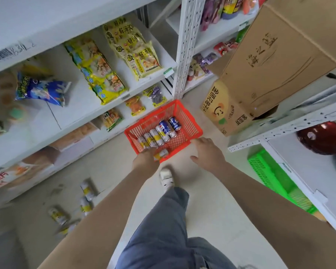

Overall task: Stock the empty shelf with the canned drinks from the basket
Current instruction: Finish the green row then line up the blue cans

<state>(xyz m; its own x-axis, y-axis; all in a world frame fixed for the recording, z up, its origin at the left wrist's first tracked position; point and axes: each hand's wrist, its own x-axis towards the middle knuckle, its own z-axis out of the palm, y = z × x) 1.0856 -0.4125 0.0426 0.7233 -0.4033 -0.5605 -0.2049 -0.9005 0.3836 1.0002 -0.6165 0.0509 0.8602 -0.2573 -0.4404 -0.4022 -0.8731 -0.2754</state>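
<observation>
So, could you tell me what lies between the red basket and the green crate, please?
In the head view, the right hand hovers by the red basket; beyond it, bare floor reaches the green crate.

Red basket [192, 121] on floor, cans [159, 133] lying inside

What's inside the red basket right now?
The red basket holds two blue cans and several yellow-and-white cans lying on their sides. The left hand reaches in, covering part of the nearest can.
</observation>
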